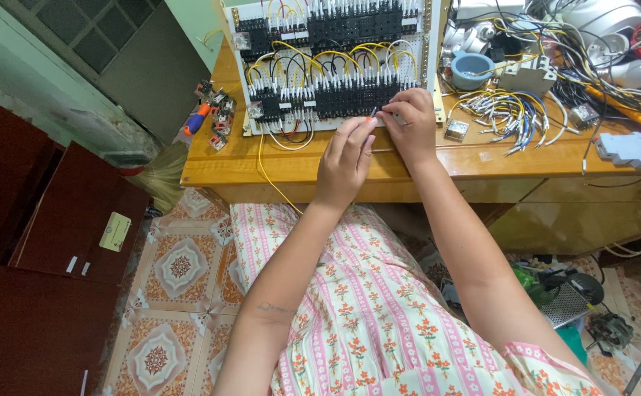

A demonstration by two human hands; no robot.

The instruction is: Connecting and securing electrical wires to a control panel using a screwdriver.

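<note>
Both hands met at the wiring board's (261, 73) near edge: left hand (346, 158) gripped a thin tool (372, 112), right hand (408, 121) pinched closed on a small connector (396, 116), steadying it.

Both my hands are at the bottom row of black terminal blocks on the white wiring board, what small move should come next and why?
Probably seat the tool tip into the terminal. The left hand holds a thin orange-tipped tool angled toward the right hand, whose fingertips pinch something small at the lower row of black terminal blocks on the white perforated wiring board. What is pinched cannot be made out.
</note>
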